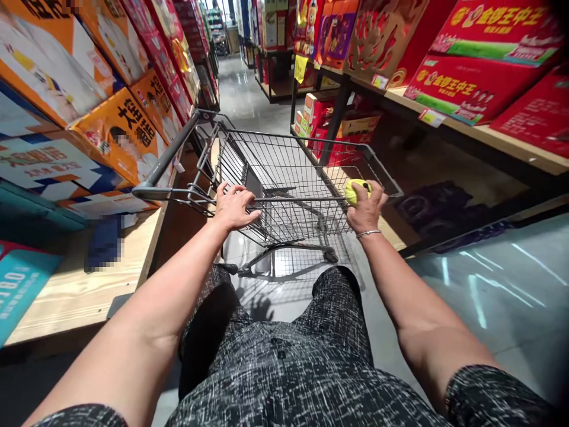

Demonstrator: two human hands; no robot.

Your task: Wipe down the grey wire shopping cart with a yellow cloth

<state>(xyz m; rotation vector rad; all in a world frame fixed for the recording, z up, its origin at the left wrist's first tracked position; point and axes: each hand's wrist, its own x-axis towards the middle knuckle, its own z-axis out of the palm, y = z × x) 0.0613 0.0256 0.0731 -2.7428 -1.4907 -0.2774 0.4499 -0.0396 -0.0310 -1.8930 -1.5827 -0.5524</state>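
Observation:
A grey wire shopping cart [306, 142] stands crosswise before me, its long side facing my body. My left hand [233, 207] lies over the near top rim, fingers bent across it and thumb on the near side. At the right end of the same rim, my right hand [367, 207] is closed around a yellow balled cloth or sponge [354, 191] with a dark spot. Its exact kind cannot be made out. The yellow thing touches or nearly touches the rim. No goods show in the wire basket. The cart's grey handle [166, 157] is at the left.
Stacked orange boxes [124, 133] rise on the left above a wooden ledge [89, 296]. On the right, a shelf [462, 121] carries red gift boxes [453, 89], with more packages below. Between the shelves, a shiny grey aisle floor [242, 89] runs away from me.

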